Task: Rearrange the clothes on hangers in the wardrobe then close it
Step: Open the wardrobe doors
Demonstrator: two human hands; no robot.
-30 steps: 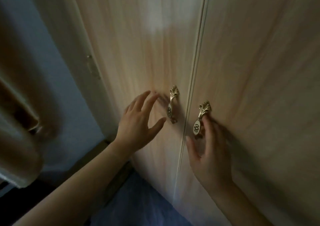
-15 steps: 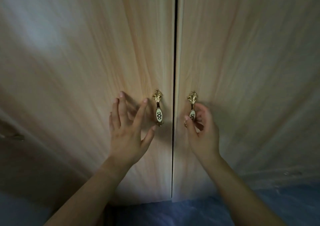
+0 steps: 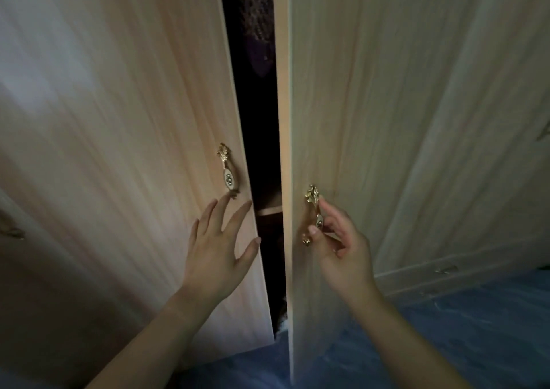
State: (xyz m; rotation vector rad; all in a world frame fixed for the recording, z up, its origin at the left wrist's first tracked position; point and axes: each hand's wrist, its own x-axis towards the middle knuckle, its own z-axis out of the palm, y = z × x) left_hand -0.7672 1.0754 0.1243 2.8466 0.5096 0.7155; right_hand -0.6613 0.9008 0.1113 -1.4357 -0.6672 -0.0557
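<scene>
Up close at the wardrobe: right hand point(image 3: 342, 248) pinching the right door point(image 3: 387, 150) handle point(image 3: 314, 213), door ajar; left hand point(image 3: 214, 254) fingers spread wide, flat against left door point(image 3: 119, 150); dark clothes point(image 3: 256, 16) inside gap.

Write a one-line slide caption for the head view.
Right hand pulls right door's handle; open left hand rests below left door's handle.

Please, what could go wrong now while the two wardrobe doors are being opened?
The left hand lies open at the edge of the left pale wooden door, off its gold handle, so fingers might get pinched. The right hand has only a fingertip grip on the right door's gold handle; it may slip.
</scene>
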